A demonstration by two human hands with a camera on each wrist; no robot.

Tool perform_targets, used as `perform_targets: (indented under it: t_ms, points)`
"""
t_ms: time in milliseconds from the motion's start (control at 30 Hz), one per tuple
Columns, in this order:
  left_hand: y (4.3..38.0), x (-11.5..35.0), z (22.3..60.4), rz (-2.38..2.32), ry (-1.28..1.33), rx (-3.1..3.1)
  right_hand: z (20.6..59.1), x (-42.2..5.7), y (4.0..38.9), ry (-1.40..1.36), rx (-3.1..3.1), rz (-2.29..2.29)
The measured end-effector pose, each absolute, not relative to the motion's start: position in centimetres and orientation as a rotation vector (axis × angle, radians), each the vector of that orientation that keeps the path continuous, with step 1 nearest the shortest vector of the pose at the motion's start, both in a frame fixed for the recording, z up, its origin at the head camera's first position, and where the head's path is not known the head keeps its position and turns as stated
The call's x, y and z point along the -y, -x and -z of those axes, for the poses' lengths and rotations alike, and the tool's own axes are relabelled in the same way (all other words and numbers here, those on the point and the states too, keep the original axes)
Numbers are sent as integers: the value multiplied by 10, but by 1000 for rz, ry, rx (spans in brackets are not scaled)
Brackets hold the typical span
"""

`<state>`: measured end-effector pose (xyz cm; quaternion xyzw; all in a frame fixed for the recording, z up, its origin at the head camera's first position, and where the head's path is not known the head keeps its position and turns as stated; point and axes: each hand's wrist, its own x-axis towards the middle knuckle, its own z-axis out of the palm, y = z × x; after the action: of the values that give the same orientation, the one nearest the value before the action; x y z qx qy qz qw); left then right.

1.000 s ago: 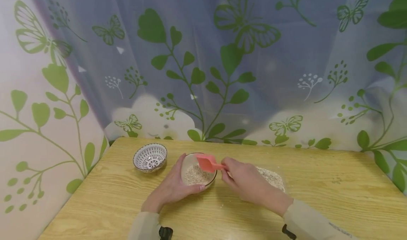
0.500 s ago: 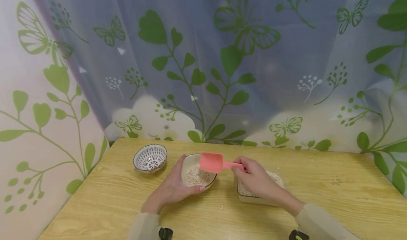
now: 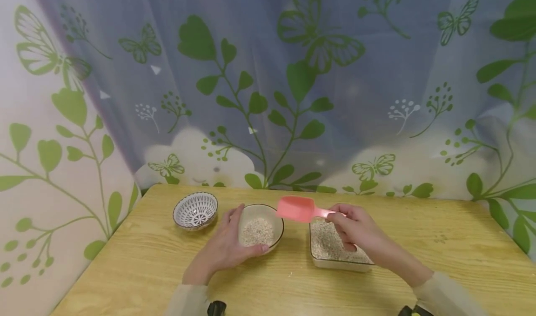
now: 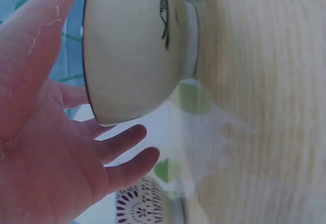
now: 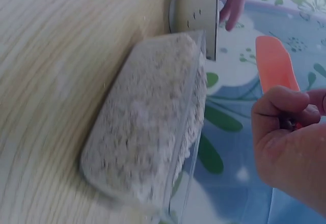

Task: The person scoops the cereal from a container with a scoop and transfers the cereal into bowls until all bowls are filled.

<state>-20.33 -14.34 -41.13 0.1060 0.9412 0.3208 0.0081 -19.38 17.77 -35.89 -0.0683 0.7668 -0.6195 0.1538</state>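
My left hand [image 3: 224, 244] holds a cream bowl [image 3: 276, 224] with a dark rim, thumb at the near side and fingers along the left. Rolled oats [image 3: 257, 231] lie in the bottom of this bowl. In the left wrist view, the bowl [image 4: 132, 51] stands on its foot, with the outer fingers spread away from it. My right hand [image 3: 356, 227] grips the handle of a pink scoop [image 3: 296, 209], its blade raised between bowl and box. Below that hand, a rectangular box [image 3: 341, 264] full of oats sits on the table; its walls look clear in the right wrist view.
A patterned black-and-white bowl [image 3: 196, 211] stands left of the left hand. The wooden table [image 3: 268, 288] carries a few stray flakes near its middle. Behind it hangs a curtain [image 3: 268, 97] printed with leaves and butterflies.
My right hand has drawn the scoop rightward from over the cream bowl toward the oat box, and its blade has turned. The left hand keeps its hold on the bowl.
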Motion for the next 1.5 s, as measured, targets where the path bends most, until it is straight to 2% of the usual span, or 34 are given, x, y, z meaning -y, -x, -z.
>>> perform_targets:
  t_ms: [567,800,1067,1300,1500]
  points:
    - [196,129,395,-966,-414,-3130,353,-240,189,139,-2312,1683]
    - [192,109,386,-1084,-592,-3134,346,-258,184,114,-2329,1632]
    - [187,82,386,-1108,-741,-2967,352,-260,182,139,-2279,1591]
    - [180,60,389,-1079,-769,-2885,364,-256,184,149,-2267,1520]
    - [176,43,392,-1042,-792,-2841,366,-255,184,40,-2362,1397]
